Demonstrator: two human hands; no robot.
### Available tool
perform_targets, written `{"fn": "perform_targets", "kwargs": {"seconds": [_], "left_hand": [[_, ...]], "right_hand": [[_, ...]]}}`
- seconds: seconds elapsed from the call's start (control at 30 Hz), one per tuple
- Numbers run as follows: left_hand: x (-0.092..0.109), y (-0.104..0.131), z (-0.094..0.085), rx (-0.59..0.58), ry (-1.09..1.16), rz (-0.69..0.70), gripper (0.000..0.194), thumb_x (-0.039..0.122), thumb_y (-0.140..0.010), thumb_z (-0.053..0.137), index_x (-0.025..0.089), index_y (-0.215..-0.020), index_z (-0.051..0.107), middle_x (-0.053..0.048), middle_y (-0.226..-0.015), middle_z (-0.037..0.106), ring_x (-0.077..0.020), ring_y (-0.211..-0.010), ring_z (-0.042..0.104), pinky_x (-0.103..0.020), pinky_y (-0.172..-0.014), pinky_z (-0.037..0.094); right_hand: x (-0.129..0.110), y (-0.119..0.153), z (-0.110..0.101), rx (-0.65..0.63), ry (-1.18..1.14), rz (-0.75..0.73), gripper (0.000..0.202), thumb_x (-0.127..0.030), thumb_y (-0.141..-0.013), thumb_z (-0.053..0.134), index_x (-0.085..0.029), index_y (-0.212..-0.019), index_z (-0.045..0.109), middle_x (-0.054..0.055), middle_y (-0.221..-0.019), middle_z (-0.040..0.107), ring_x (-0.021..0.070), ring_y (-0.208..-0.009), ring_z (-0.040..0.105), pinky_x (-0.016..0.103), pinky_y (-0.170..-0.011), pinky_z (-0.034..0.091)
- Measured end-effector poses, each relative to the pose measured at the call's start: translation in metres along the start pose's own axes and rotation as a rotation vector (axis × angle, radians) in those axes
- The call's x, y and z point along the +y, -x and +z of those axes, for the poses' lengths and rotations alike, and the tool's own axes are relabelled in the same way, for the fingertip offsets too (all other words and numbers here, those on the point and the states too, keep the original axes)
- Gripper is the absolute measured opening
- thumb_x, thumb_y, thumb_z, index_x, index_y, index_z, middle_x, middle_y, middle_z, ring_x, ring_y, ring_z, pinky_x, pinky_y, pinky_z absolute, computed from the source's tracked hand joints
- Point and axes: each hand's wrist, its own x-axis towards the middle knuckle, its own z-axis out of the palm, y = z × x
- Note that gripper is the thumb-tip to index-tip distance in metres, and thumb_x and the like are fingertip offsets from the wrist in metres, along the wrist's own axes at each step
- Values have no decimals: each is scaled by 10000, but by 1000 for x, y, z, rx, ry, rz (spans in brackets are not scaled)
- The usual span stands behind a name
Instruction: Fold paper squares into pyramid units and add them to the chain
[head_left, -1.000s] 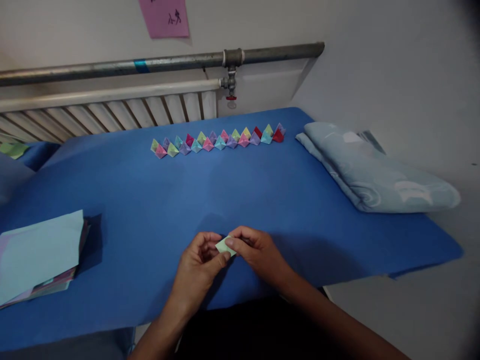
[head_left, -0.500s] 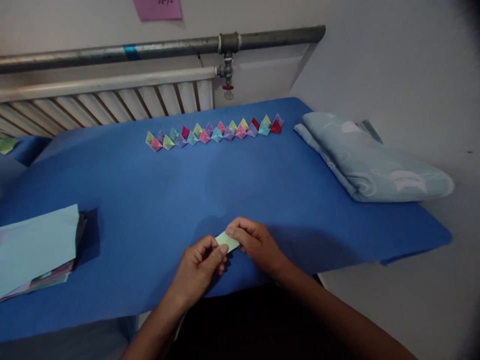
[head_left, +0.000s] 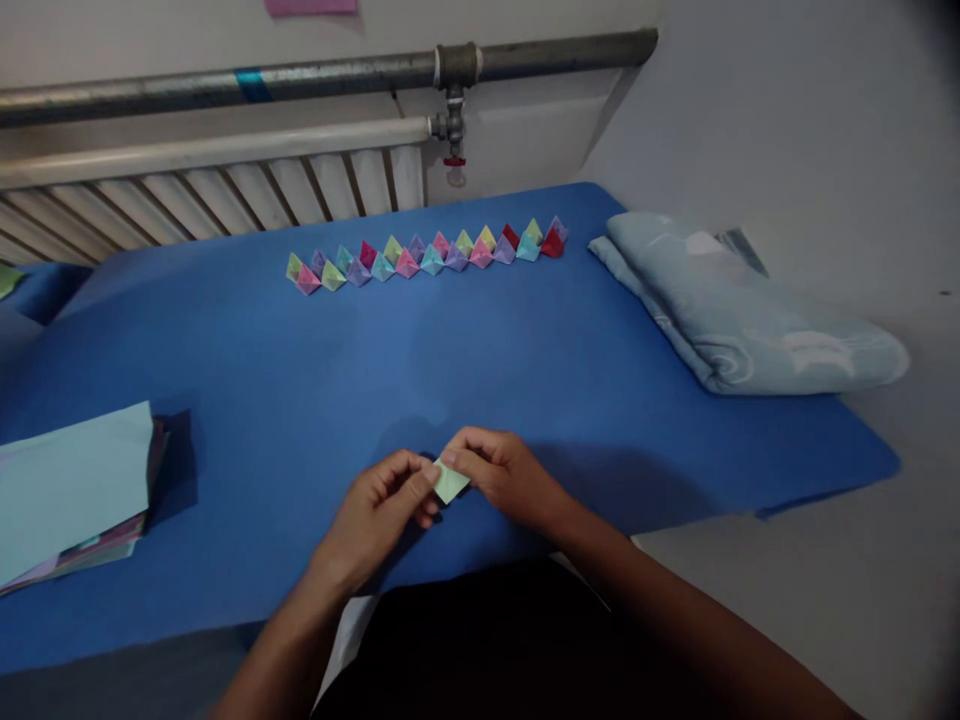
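Head view: pale green slip [head_left: 451, 484] is between the two hands, in front of the body, above or on the blue surface [head_left: 300, 370]; can't tell if it touches.

Change: half a second ago slip showed as a longer strip with the left thumb over its near side. Now less of it shows, one corner points at the body, and the left thumb is up at its left corner. My read: it's being turned or folded, so handling is mid-step; can't tell which.

Left hand [head_left: 382, 512]: left of slip, thumb and index pinching its left corner, other fingers curled below. Right hand [head_left: 510, 478]: right of slip, thumb on top, fingers behind, pinching its upper right part.

Around slip: paper stack [head_left: 75, 480] well to its left. Row of folded paper pieces [head_left: 431, 262], mixed colours, well beyond it. Folded quilt [head_left: 750, 320] beyond it and to the right. Radiator [head_left: 247, 195] and pipe [head_left: 337, 77] farthest beyond it, against the wall.
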Motion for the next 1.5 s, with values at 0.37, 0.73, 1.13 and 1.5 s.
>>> {"fn": "perform_targets", "kwargs": {"seconds": [0.37,0.73,1.13,1.5], "left_hand": [[4,-13,3,145,-158,-292,220,262,-861,482,192,-653,498,83,-425,416,-76,-319,386,-189,-326,315],[-14,-12,-20,245,-955,388,34,184,-848,567,188,-853,600,-13,-752,637,-155,-688,595,-281,-635,474],[-24,-7,-39,45,-1161,1040,198,109,-920,480,144,-1006,654,-87,-1030,698,-215,-961,600,-359,-826,480],[-22,-13,-45,-63,-1144,1029,186,181,-921,513,161,-1037,656,-72,-991,704,-207,-964,609,-385,-869,453]], "right_hand": [[16,5,-3,60,554,-408,180,-170,-913,457,-179,-913,637,39,-853,677,147,-801,589,286,-760,427],[25,6,0,-157,898,-517,238,-92,-852,533,-141,-1063,632,94,-1038,679,191,-855,555,330,-791,429],[30,16,3,-40,947,-553,221,-160,-865,563,-178,-1079,616,73,-1080,685,208,-920,576,362,-803,410],[32,18,5,17,974,-629,156,-145,-914,494,-178,-1005,616,64,-1043,683,185,-883,562,339,-775,398]]}}
